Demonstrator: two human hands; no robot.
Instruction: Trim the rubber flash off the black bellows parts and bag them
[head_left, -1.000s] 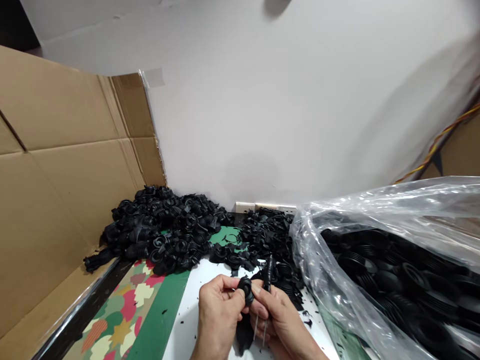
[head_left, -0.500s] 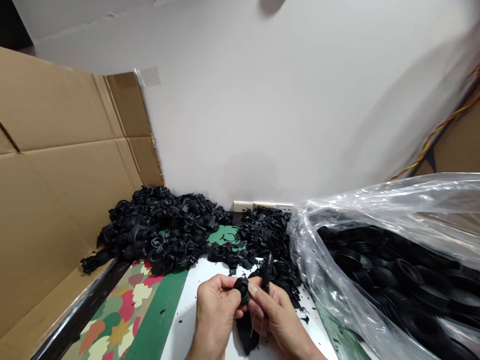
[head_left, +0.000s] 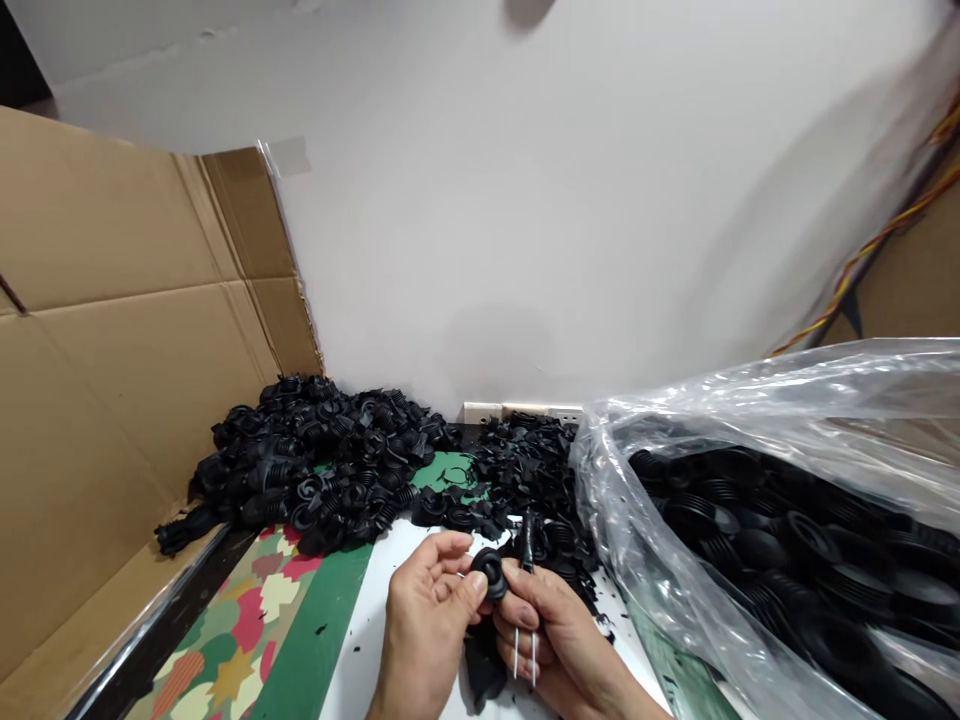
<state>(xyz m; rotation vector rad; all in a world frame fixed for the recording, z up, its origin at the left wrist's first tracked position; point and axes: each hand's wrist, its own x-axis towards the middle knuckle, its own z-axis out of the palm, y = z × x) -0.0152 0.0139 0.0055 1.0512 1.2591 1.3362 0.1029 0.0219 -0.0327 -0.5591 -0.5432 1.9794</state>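
My left hand (head_left: 427, 620) and my right hand (head_left: 555, 635) meet low in the middle of the view. Together they pinch a small black ribbed rubber part (head_left: 489, 574) between thumbs and fingertips. My right hand also grips a thin tool (head_left: 525, 590) with a black handle above and two metal prongs below. A dark rubber piece (head_left: 484, 670) hangs under the hands. They hover over a white sheet (head_left: 375, 630) on the table.
A heap of black rubber parts (head_left: 322, 460) lies at the back left beside a cardboard wall (head_left: 112, 330). Black trimmings (head_left: 525, 470) are piled behind the hands. A clear plastic bag (head_left: 750, 500) full of black ribbed parts fills the right. A patterned green mat (head_left: 255, 620) covers the table.
The hands have turned the small rubber part a little and my left fingers have spread somewhat. The tool's metal prongs now show below my right fingers. The view drifted slightly.
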